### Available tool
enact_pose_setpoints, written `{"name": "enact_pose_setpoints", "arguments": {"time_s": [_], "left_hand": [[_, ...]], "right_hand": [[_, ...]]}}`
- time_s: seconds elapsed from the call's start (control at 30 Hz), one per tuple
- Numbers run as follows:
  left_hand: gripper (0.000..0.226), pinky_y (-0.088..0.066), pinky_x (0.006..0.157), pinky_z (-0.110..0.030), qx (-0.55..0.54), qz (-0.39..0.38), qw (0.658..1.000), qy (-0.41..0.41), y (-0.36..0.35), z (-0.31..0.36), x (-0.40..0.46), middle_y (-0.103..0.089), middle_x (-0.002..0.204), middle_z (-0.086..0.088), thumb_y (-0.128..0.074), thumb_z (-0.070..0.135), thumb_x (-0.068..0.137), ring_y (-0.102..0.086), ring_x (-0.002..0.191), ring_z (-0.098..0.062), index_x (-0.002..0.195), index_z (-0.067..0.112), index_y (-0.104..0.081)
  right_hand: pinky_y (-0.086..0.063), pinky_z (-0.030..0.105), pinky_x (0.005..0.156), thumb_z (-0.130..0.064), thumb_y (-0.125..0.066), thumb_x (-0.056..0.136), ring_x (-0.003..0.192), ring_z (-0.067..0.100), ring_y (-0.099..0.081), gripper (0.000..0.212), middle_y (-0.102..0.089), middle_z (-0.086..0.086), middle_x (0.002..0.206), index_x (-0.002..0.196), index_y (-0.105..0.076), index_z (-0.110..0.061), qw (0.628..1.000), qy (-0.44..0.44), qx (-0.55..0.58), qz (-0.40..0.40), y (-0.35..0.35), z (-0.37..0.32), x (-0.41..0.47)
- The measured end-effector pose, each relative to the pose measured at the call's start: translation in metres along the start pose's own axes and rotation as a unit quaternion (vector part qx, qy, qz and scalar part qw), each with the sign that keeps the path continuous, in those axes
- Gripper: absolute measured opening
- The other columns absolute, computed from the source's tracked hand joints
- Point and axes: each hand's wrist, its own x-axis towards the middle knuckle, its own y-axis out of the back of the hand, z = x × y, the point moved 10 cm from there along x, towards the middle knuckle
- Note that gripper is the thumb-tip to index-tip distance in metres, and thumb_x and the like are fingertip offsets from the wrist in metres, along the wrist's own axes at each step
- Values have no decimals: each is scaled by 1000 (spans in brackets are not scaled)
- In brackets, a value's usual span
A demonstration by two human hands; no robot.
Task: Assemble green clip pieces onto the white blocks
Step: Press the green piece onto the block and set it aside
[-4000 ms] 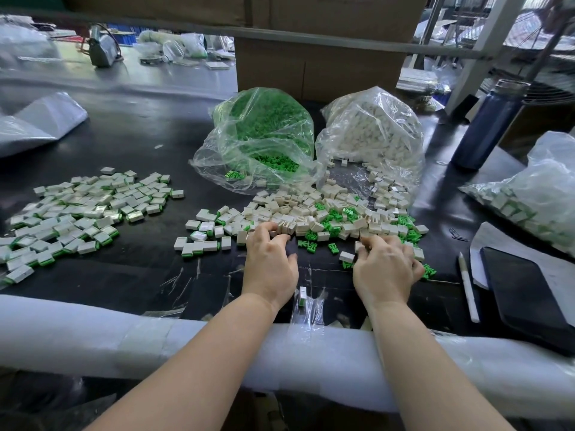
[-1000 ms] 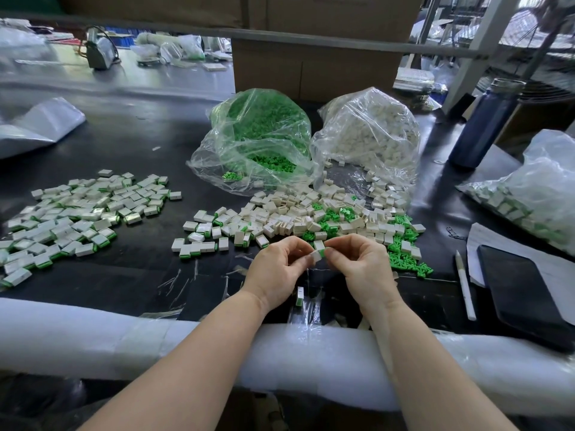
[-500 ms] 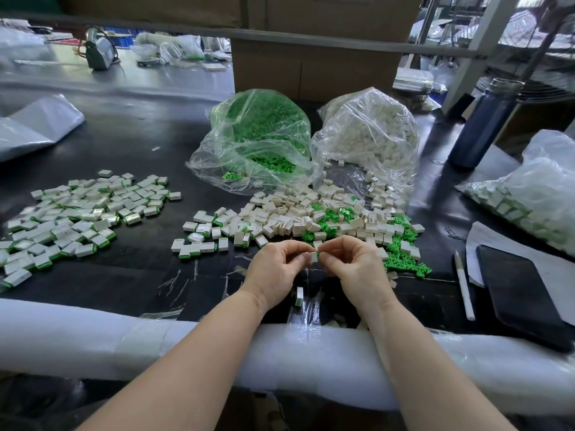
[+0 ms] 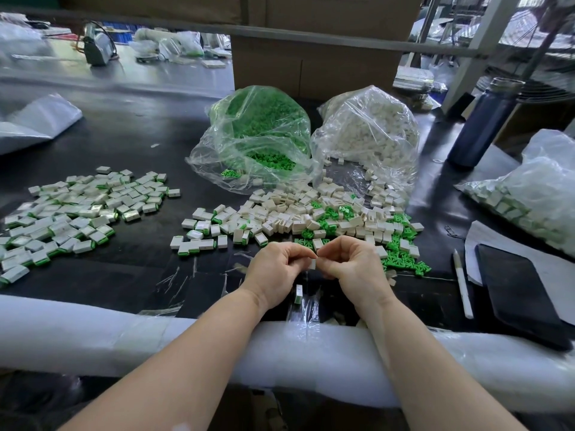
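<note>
My left hand (image 4: 277, 269) and my right hand (image 4: 351, 269) meet fingertip to fingertip just above the black table, both pinching one small white block (image 4: 312, 264). Any green clip on it is hidden by my fingers. Just beyond my hands lies a loose pile of white blocks (image 4: 289, 213) mixed with green clips (image 4: 401, 259). A spread of assembled white-and-green pieces (image 4: 68, 219) covers the table's left side. One assembled piece (image 4: 298, 293) stands below my hands.
A clear bag of green clips (image 4: 258, 135) and a clear bag of white blocks (image 4: 367, 132) sit behind the pile. A dark bottle (image 4: 482, 122), another filled bag (image 4: 535, 188), a pen (image 4: 462, 284) and a black tablet (image 4: 522, 297) lie right. White foam padding (image 4: 93, 334) lines the near edge.
Four seconds ago both hands were down in the loose pile. Since then they have risen and come together, and over the last second they keep pressing on the block between them.
</note>
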Motion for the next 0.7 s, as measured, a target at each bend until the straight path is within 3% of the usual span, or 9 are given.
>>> {"name": "enact_pose_setpoints", "arguments": {"time_s": [0.17, 0.27, 0.4, 0.47, 0.53, 0.6, 0.7], "left_hand": [[15, -50, 90, -38, -18, 6, 1000, -20, 0, 3, 1, -70, 89, 3, -61, 14, 89, -64, 90, -15, 89, 27, -70], [18, -52, 80, -39, -21, 14, 999, -47, 1, 7, 1, -65, 82, 5, -61, 16, 89, -59, 75, -17, 94, 33, -63], [28, -50, 70, -24, 13, 8, 998, -61, 0, 6, 1, -59, 76, 11, -69, 16, 82, -51, 62, -3, 85, 39, -54], [18, -48, 71, -21, 6, 17, 998, -57, 2, 5, 2, -60, 78, 10, -68, 18, 83, -52, 65, -2, 86, 34, -59], [6, -51, 80, -27, -14, 20, 999, -45, 3, 3, 3, -65, 85, 4, -64, 22, 87, -60, 77, -11, 92, 24, -65], [12, -50, 87, -37, -27, 15, 999, -31, 4, 1, 3, -69, 90, -1, -60, 26, 90, -64, 87, -18, 95, 18, -67], [10, -50, 89, -40, -31, -6, 999, -23, 1, 1, 2, -71, 90, 1, -57, 26, 91, -65, 89, -15, 92, 23, -66]], "right_hand": [[-47, 13, 52, 7, -68, 77, 53, 3, -61, 17, -64, 4, 65, 73, -64, -9, 999, 1, 40, 14, 3, 1, 1], [-47, 12, 51, 5, -67, 79, 52, 2, -60, 17, -65, 1, 63, 73, -65, -10, 999, 3, 52, 18, 4, 0, 3], [-46, 12, 49, 5, -66, 81, 51, 1, -61, 15, -65, -1, 61, 75, -65, -9, 998, 3, 63, 20, 5, 1, 2], [-46, 11, 49, 1, -66, 82, 51, 1, -61, 13, -66, -3, 60, 76, -66, -10, 998, 9, 59, 18, 5, -1, 2], [-47, 12, 49, -1, -65, 84, 51, 2, -61, 11, -68, -3, 59, 77, -67, -10, 997, 13, 75, 10, 5, -3, 1], [-47, 12, 49, -1, -64, 84, 51, 3, -62, 12, -69, -3, 59, 78, -67, -10, 997, 16, 79, 1, 4, -4, 1], [-47, 13, 50, -2, -64, 85, 51, 1, -60, 14, -67, -2, 60, 77, -66, -13, 999, 14, 48, 7, 4, -3, 1]]}}
